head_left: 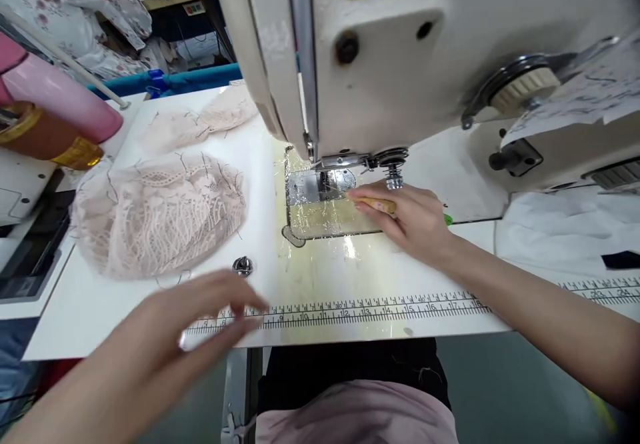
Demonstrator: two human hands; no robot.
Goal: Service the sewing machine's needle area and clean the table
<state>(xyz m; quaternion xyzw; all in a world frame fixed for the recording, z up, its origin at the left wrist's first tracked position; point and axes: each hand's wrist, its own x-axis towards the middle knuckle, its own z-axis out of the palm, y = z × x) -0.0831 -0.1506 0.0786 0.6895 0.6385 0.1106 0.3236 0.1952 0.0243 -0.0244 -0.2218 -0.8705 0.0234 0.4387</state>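
Observation:
My right hand point(410, 217) is wrapped round a small wooden-handled tool point(376, 205), its tip close to the needle plate point(305, 187) under the sewing machine head point(390, 71). Over the front left edge of the table hangs my left hand point(200, 324), slightly blurred, its fingers apart with nothing between them. Beyond it a small round metal part point(243, 266) rests on the white table. Pale pink lace pieces point(165, 217) lie in a heap left of the machine bed.
A pink cone point(65, 91) and a brown spool point(50, 137) stand at the left. A ruler strip point(345, 314) runs along the table's front edge. White fabric point(565, 231) lies at the right. Flowered cloth point(75, 17) is in the back left.

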